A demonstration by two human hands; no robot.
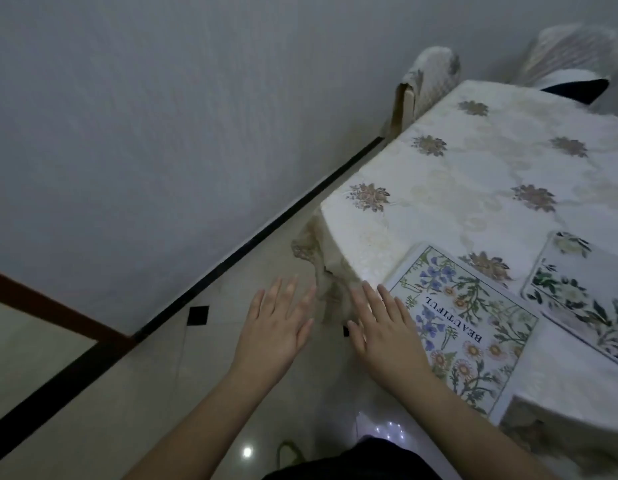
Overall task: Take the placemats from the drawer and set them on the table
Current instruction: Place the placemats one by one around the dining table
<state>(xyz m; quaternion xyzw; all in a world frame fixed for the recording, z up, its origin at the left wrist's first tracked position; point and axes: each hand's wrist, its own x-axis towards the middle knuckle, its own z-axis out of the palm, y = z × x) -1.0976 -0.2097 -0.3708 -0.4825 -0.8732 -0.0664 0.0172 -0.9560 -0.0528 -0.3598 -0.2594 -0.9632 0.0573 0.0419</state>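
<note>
Grey textured wall is seen across the upper left of the frame, met by a black skirting strip and pale tiled floor along the lower left. At the right, the bench is covered by a cream cloth with brown flower motifs, and two covered chairs are seen behind it at the upper right. A flowered placemat printed with the word BEAUTIFUL is laid at the bench's near edge, lower right, and a second placemat with white flowers lies just beside it toward the right edge. The right hand is spread flat with fingers straight, overlapping the first mat's left edge. The left hand is held flat and released over the floor, grasping nothing.
</note>
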